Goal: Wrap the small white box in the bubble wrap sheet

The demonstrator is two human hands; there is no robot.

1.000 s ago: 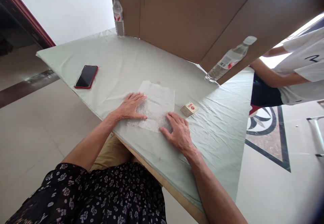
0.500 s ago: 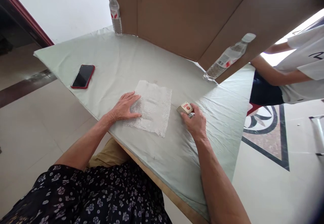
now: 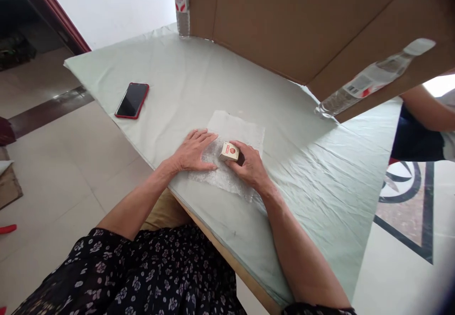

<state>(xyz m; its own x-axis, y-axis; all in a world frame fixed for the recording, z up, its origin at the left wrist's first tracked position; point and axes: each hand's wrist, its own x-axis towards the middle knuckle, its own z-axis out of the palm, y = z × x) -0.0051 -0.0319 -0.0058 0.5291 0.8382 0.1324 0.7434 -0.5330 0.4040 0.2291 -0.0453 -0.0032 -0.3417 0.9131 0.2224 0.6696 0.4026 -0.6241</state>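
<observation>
A sheet of bubble wrap (image 3: pixel 236 124) lies flat on the pale green tablecloth in front of me. My left hand (image 3: pixel 195 151) rests on its left edge, fingers spread and thumb apart, holding nothing. Between the thumb and fingers of my right hand (image 3: pixel 250 164) is a small cream-coloured box (image 3: pixel 229 151) with a red mark and a round red emblem on its top face. The box is over the middle of the bubble wrap; whether it touches the sheet I cannot tell. My right fingers hide its right end.
A phone in a red case (image 3: pixel 132 100) lies at the left of the table (image 3: pixel 170 78). A large cardboard panel (image 3: pixel 263 21) stands at the back, with one water bottle (image 3: pixel 182 9) at its left and another bottle (image 3: pixel 369 85) at its right. A person's arm (image 3: pixel 424 106) shows at far right.
My right hand has carried the small box leftward from the bare cloth to over the bubble wrap. My left hand stays on the sheet's left edge. The view has shifted somewhat.
</observation>
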